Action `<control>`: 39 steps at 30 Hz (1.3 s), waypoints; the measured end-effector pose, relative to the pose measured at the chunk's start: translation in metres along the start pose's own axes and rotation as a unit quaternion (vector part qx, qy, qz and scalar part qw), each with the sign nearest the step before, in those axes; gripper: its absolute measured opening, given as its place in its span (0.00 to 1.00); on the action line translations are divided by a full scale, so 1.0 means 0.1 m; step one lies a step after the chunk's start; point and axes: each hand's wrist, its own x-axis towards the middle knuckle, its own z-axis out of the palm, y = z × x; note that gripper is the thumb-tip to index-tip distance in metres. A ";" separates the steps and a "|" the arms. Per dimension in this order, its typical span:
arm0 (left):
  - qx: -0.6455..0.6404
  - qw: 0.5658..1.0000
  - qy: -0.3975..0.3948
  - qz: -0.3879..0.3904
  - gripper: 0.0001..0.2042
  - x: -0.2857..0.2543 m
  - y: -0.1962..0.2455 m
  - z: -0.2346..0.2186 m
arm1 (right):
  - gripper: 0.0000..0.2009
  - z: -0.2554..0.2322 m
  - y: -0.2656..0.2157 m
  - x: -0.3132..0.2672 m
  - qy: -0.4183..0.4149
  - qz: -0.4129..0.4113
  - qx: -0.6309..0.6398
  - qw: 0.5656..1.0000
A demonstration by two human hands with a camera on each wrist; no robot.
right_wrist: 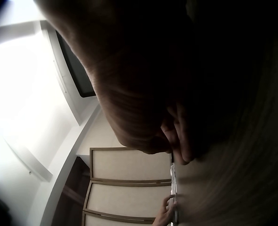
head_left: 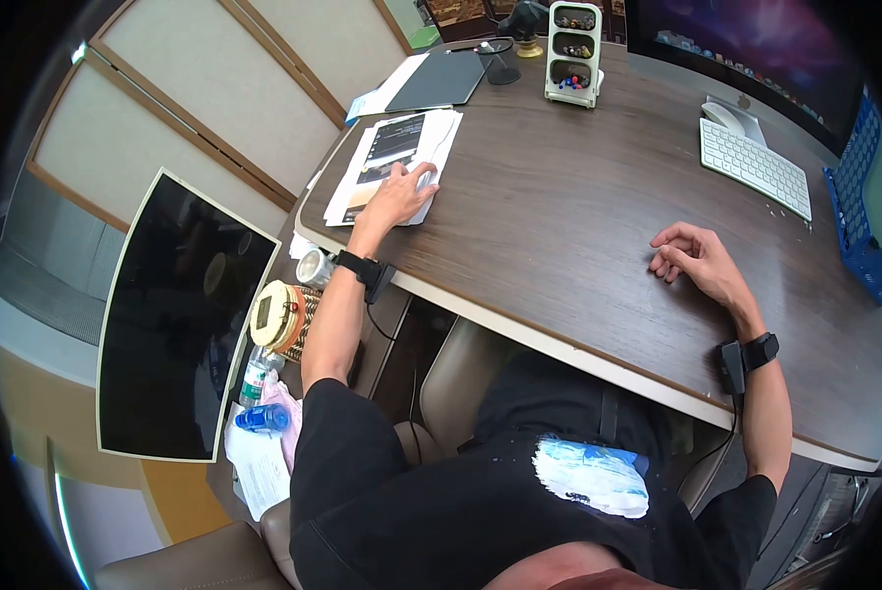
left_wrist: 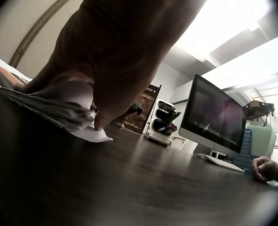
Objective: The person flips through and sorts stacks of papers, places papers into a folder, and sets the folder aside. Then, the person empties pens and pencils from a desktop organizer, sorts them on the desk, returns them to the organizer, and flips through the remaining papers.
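Observation:
My left hand [head_left: 394, 200] lies palm down over a stack of printed papers [head_left: 362, 172] at the left end of the desk. Its thumb and fingers curve around a white rounded object [left_wrist: 78, 92], shaped like a computer mouse and mostly hidden under the palm. A thin pale line like a cord runs up the page from the fingers. In the left wrist view the sheet edges bend up beneath the hand, and the thumb reaches down close to the desk. My right hand [head_left: 699, 261] rests loosely curled on the bare desk top, holding nothing.
A keyboard [head_left: 756, 167] and white mouse [head_left: 722, 118] sit before the monitor [head_left: 746, 59]. Behind stand a pen rack [head_left: 573, 54], a mesh cup [head_left: 501, 62] and a dark folder [head_left: 436, 81]. A blue basket [head_left: 859, 216] is at right; a dark screen [head_left: 180, 315] is at left.

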 end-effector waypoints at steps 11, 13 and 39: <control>0.025 0.999 -0.032 0.036 0.22 0.04 -0.14 -0.02 | 0.11 0.02 -0.02 -0.01 0.004 0.004 0.003 1.000; 0.019 0.999 0.010 0.043 0.21 0.01 -0.17 -0.02 | 0.11 0.02 0.00 -0.01 0.003 -0.001 0.002 1.000; -0.082 0.960 0.259 0.067 0.34 0.93 1.08 -0.13 | 0.13 -0.05 0.08 0.02 -0.011 -0.027 0.016 0.999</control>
